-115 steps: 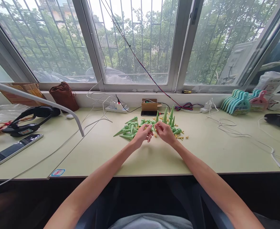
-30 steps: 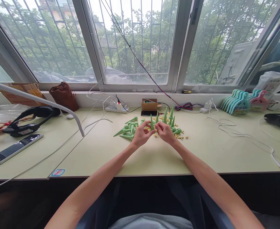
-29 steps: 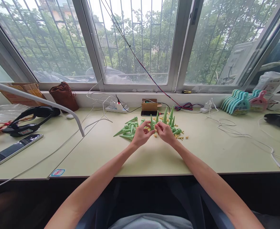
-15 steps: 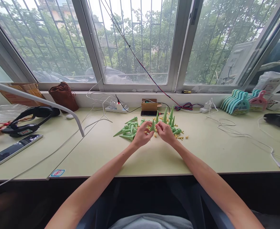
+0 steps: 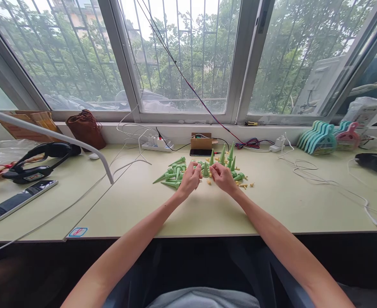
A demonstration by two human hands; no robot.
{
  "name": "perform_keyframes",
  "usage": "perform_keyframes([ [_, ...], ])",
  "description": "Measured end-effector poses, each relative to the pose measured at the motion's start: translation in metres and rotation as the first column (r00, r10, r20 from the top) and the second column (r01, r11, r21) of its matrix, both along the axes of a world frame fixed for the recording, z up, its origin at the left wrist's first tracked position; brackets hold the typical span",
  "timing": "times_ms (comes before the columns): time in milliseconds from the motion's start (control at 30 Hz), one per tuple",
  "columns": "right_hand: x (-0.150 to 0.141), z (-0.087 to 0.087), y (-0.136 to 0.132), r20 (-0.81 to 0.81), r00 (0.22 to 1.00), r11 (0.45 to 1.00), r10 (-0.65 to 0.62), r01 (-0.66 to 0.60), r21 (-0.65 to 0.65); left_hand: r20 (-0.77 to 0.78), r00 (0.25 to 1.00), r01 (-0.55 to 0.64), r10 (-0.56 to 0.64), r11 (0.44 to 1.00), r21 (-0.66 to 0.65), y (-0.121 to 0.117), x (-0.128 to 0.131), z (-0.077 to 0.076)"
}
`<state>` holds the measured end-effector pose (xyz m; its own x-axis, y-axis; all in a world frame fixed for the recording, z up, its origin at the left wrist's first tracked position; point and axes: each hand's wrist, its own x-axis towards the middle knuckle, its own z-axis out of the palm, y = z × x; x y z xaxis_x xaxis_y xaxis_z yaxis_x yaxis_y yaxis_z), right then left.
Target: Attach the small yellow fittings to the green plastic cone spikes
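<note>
A green plastic spike point(image 5: 206, 170) stands point up between my hands. My left hand point(image 5: 189, 179) is just left of it, over the edge of a pile of green spikes point(image 5: 173, 171), with fingers drawn together; what they pinch, if anything, is hidden. On the other side, my right hand point(image 5: 224, 178) has thumb and fingertips pinched close to the spike, and I cannot make out anything between them. Several upright green spikes point(image 5: 222, 155) stand beyond my right hand. Small yellow plastic pieces point(image 5: 242, 185) lie scattered around them.
Behind the spikes are a black phone point(image 5: 201, 152) and a small cardboard box point(image 5: 201, 141). A power strip point(image 5: 158, 146) with white cables lies back left. Headphones point(image 5: 40, 160) and another phone point(image 5: 19, 200) are far left. Teal hangers point(image 5: 318, 137) stand back right.
My left hand has moved slightly left, off the upright spike, and its fingers have drawn together. The spike stays standing. My right hand has hardly moved.
</note>
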<state>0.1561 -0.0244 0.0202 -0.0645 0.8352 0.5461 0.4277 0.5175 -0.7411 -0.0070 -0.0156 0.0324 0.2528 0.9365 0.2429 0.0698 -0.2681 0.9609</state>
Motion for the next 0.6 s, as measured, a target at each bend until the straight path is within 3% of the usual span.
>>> perform_keyframes([
  [133,0.0004,-0.0002,-0.0016,-0.023,0.998,0.998,0.061,-0.061,0.01,0.049,0.991,0.131,-0.123,0.97,-0.207,-0.0002,-0.0015,0.0009],
  [267,0.0012,-0.0002,-0.0018,-0.031,0.997,0.997,0.073,-0.073,0.014,0.063,0.987,0.156,-0.145,0.954,-0.257,-0.0026,-0.0022,0.0041],
  [433,0.0024,-0.0015,0.0002,-0.028,0.997,0.997,0.072,-0.072,0.012,0.039,0.987,0.161,-0.157,0.962,-0.222,-0.0031,-0.0026,0.0052],
  [600,0.0033,-0.004,0.0021,-0.046,0.996,0.997,0.072,-0.073,-0.013,-0.018,0.995,0.098,-0.1,0.993,-0.067,-0.0035,-0.0029,0.0016],
])
